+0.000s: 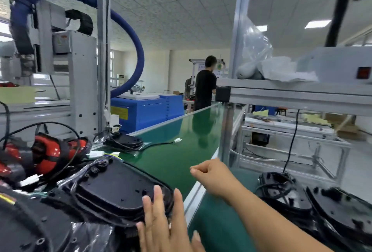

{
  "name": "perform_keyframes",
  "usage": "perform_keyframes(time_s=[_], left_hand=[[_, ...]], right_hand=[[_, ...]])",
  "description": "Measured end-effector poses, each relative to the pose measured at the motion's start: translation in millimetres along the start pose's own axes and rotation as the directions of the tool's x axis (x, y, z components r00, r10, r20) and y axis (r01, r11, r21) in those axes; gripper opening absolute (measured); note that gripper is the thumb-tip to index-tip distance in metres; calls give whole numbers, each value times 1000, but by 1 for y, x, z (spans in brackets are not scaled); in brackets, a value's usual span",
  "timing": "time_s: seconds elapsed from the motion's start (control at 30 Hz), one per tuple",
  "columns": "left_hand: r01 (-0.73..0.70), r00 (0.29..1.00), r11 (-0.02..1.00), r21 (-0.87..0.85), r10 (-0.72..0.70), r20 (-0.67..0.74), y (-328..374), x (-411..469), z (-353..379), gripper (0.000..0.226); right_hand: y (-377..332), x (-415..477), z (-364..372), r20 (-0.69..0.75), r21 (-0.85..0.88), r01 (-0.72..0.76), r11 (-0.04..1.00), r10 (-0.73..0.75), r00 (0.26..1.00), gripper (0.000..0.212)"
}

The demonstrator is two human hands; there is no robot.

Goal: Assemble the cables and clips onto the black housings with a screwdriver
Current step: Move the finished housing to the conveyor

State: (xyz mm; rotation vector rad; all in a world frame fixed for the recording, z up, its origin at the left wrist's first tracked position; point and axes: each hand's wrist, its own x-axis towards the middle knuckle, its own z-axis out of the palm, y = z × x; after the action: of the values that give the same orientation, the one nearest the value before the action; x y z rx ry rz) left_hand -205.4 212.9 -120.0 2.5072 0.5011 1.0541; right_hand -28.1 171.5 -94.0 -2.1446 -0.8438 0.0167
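A black housing wrapped in clear film lies at the near left of the green conveyor belt, with cables and plugs at its far end. My left hand rests on the housing's near right rim with straight fingers. My right hand hovers above the belt's right edge with its fingers curled into a loose fist; nothing shows in it. A second black housing lies further along the belt, and its cable ends in a white connector. No screwdriver is clearly visible.
Several black housings are stacked at the right. Red lamp units with cables pile up at the left. An aluminium frame post stands beside the belt, carrying a shelf. A person in a black shirt stands at the far end.
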Motion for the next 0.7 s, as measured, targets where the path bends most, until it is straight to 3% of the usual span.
perform_keyframes(time_s=[0.03,0.1,0.2,0.23,0.3,0.4,0.5,0.57,0.63,0.7], left_hand=[[-14,1000,998,55,14,-7,4,-3,0,58],[-81,978,991,110,58,198,8,-4,1,84],[-103,944,973,208,29,329,37,-1,4,111],[-111,922,976,188,30,387,46,2,8,106],[67,896,988,-138,2,445,60,6,20,82],[208,854,902,-379,22,520,85,30,62,70],[278,835,882,-381,-26,550,105,64,109,59],[305,820,886,-350,-58,570,110,79,137,49],[290,795,924,-248,-88,601,124,95,156,47],[245,729,945,-215,-34,684,139,104,167,62]], right_hand=[[14,-16,-20,-22,-47,-43,998,42,999,31],[38,-49,-59,-63,-159,-127,979,118,991,30],[68,-94,-114,-172,-269,-236,934,194,966,33],[77,-106,-129,-220,-268,-264,927,208,953,30],[89,-125,-152,-304,-226,-330,917,255,918,25],[109,-141,-169,-371,-146,-395,907,319,872,29],[120,-146,-172,-377,42,-478,878,456,806,34],[123,-144,-172,-321,111,-476,872,485,814,42],[123,-137,-169,-289,185,-476,860,511,810,34],[122,-131,-164,-262,182,-503,845,535,803,20]])
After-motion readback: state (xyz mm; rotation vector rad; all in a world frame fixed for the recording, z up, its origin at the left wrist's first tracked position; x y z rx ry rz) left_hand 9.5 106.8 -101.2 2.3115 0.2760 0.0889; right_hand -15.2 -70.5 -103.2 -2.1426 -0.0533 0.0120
